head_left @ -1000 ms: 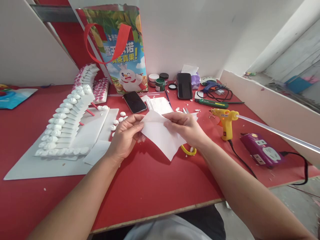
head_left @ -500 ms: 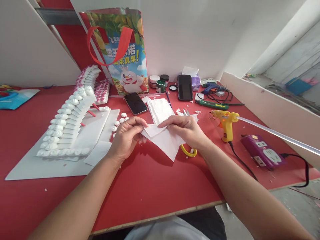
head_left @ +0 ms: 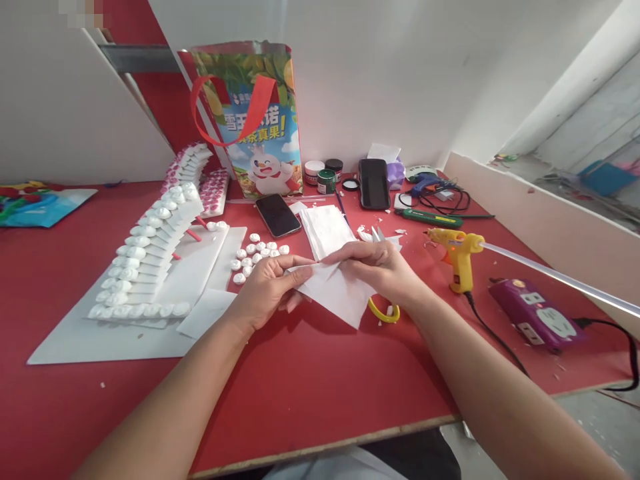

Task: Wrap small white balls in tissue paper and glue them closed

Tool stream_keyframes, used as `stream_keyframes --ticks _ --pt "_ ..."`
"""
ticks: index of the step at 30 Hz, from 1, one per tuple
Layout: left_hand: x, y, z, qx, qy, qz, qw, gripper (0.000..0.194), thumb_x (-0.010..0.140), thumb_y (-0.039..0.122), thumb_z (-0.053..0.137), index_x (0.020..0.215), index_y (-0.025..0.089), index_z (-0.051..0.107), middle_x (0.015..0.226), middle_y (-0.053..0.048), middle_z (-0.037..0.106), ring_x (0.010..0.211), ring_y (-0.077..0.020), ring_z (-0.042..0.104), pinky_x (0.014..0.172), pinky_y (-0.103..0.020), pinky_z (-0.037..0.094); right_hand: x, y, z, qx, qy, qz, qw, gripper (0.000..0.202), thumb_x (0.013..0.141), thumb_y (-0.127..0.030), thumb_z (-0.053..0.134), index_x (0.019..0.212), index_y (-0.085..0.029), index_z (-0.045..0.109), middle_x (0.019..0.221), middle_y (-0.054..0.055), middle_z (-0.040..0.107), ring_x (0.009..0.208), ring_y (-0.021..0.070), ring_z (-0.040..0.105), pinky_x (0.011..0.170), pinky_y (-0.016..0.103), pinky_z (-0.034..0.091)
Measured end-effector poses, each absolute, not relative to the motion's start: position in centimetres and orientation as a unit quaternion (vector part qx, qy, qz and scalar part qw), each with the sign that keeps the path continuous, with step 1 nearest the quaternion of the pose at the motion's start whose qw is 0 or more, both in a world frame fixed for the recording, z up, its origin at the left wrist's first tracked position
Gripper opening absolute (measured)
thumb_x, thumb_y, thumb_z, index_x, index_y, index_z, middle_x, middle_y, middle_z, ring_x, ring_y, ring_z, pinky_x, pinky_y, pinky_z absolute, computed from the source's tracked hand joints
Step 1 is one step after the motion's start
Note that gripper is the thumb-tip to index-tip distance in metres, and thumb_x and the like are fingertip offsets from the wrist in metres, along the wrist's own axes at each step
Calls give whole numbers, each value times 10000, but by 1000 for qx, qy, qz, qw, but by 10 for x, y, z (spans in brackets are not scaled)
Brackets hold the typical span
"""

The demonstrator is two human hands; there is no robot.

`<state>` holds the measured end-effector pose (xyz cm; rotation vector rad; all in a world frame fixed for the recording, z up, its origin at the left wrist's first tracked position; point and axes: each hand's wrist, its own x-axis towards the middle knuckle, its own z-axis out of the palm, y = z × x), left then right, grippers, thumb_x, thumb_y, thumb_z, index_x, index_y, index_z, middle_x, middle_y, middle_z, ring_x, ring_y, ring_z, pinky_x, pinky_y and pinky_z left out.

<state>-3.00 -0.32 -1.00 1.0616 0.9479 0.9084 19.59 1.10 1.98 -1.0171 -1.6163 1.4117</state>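
A thin white paper sheet (head_left: 343, 298) is stretched between my two hands, its upper edge folded and a corner hanging down. My left hand (head_left: 275, 283) pinches its left end between thumb and fingers. At the upper right, my right hand (head_left: 375, 263) grips the same sheet with its fingertips. Just behind my hands lies a stack of white paper (head_left: 327, 230). Yellow-handled scissors (head_left: 385, 313) lie beside my right hand, partly covered by it. Several small white rosettes (head_left: 255, 257) rest left of the stack.
A white model lined with rosettes (head_left: 145, 247) stands on a board at left. Behind are a printed bag (head_left: 260, 147), a phone (head_left: 279, 215), paint jars (head_left: 327, 180) and a black case (head_left: 375, 185). At right are a yellow glue gun (head_left: 457, 257) and a purple power box (head_left: 537, 313).
The folded flap at the sheet's upper edge has become narrower, and my fingertips have moved along that edge. The whole view has shifted slightly, with objects appearing lower and farther right.
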Motion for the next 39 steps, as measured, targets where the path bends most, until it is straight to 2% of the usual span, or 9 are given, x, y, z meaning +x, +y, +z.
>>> stream_keyframes --ticks 5,11,14,17,20,22,26,32,39 --pt "-32 -4 -10 483 414 400 660 218 840 365 784 869 150 769 589 -8 663 382 -69 485 377 -196 323 198 16 21 -414 -533 590 443 275 746 -399 839 899 -172 811 847 63 758 772 158 659 720 291 508" --pt "-30 -8 -6 508 409 374 659 203 843 356 771 834 154 770 535 11 631 371 -91 535 377 -198 355 196 22 17 -452 -477 537 529 444 587 -432 941 539 -187 574 519 -55 474 537 73 384 576 271 356" --pt "-30 -9 -6 501 403 381 664 191 836 347 771 806 159 755 564 -3 663 397 -109 580 390 -199 387 195 18 19 -469 -508 489 531 557 680 -524 881 479 -195 479 488 -52 410 517 74 342 550 277 319" --pt "-31 -9 -7 506 407 382 657 209 849 366 768 815 161 746 570 -11 676 415 -125 608 397 -201 406 190 10 22 -475 -600 460 450 547 828 -636 721 557 -175 608 584 13 570 591 113 489 588 283 382" --pt "-32 -8 -7 530 414 380 635 231 876 390 751 867 158 753 543 -10 665 415 -132 613 395 -200 406 183 4 22 -459 -663 479 347 401 762 -556 815 798 -164 738 797 41 707 723 150 590 627 271 428" --pt "-32 -8 -6 538 417 384 623 235 885 389 746 893 154 758 527 -4 653 398 -127 601 386 -199 401 181 2 22 -457 -668 493 317 339 725 -465 858 816 -160 742 787 29 705 691 135 577 590 256 418" --pt "-31 -8 -3 524 399 410 630 197 868 342 771 934 156 765 560 11 658 410 -119 609 413 -206 457 182 2 23 -456 -617 549 332 307 739 -440 837 776 -150 743 640 9 661 538 106 526 475 242 379" --pt "-32 -9 1 495 358 470 637 140 846 260 744 936 163 791 644 -14 695 490 -149 664 495 -258 547 190 3 23 -427 -615 548 373 279 763 -396 826 948 -188 845 589 0 666 454 93 470 412 242 316" --pt "-34 -8 4 478 323 503 643 93 773 192 725 772 170 816 619 -19 681 431 -129 608 455 -259 496 198 8 27 -388 -627 562 375 139 765 -278 786 860 -210 863 862 61 794 637 151 630 505 262 438"
